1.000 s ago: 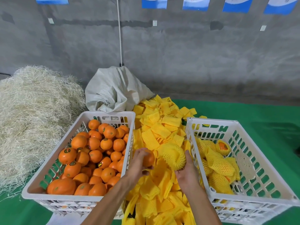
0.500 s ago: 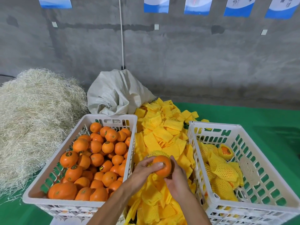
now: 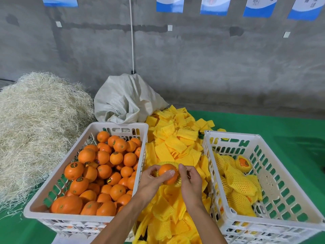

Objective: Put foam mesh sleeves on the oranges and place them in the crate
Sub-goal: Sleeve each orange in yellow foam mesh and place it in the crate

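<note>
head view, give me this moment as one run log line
step: sleeving | left hand: grips orange | right hand: pulls mesh sleeve on | sleeve: partly on | right crate: sleeved oranges inside

- Left hand (image 3: 152,180) and right hand (image 3: 189,182) grip one orange (image 3: 168,174) over the yellow sleeve pile (image 3: 173,150), a foam mesh sleeve (image 3: 178,181) partly round it.
- Left crate (image 3: 116,126) holds bare oranges.
- Right crate (image 3: 274,224) holds sleeved oranges (image 3: 241,184).
- Straw heap (image 3: 38,131) lies far left, a white sack (image 3: 126,101) behind the pile.
</note>
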Demonstrator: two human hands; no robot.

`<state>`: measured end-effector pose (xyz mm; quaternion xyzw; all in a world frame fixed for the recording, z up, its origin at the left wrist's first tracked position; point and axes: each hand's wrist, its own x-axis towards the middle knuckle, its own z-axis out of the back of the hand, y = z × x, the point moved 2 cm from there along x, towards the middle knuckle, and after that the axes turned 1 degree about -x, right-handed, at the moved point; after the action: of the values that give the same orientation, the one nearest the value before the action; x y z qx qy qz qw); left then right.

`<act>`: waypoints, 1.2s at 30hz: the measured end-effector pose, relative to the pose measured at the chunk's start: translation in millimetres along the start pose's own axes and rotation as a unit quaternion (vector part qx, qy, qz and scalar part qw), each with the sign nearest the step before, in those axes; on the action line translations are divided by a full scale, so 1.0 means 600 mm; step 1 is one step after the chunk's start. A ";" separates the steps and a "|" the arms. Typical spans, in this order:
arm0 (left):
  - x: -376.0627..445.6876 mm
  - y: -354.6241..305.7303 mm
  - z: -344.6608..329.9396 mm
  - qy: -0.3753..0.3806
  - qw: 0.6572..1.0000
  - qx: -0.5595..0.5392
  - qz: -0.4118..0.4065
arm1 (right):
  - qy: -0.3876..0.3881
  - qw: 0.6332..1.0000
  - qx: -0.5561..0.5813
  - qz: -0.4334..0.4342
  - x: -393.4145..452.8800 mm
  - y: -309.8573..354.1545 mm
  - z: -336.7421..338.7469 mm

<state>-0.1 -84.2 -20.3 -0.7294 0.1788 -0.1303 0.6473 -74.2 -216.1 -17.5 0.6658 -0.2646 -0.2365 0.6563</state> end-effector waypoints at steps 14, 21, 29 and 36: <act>0.007 0.007 0.006 -0.064 0.988 0.128 -0.064 | -0.010 0.963 -0.197 0.182 -0.019 0.025 -0.020; 0.004 -0.002 0.004 -0.077 0.987 0.100 -0.095 | -0.022 0.943 -0.256 0.210 -0.013 0.042 -0.039; 0.019 0.004 0.013 -0.050 0.987 -0.153 0.020 | -0.019 0.933 -0.318 0.169 -0.020 0.026 -0.042; 0.018 0.009 0.008 -0.037 0.997 -0.063 -0.005 | 0.037 0.929 -0.357 0.094 -0.011 0.008 -0.034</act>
<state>11.4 -84.9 -26.9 -0.7738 0.1586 -0.0955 0.6058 -65.6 -196.5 -12.1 0.3681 -0.1998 -0.2277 0.8790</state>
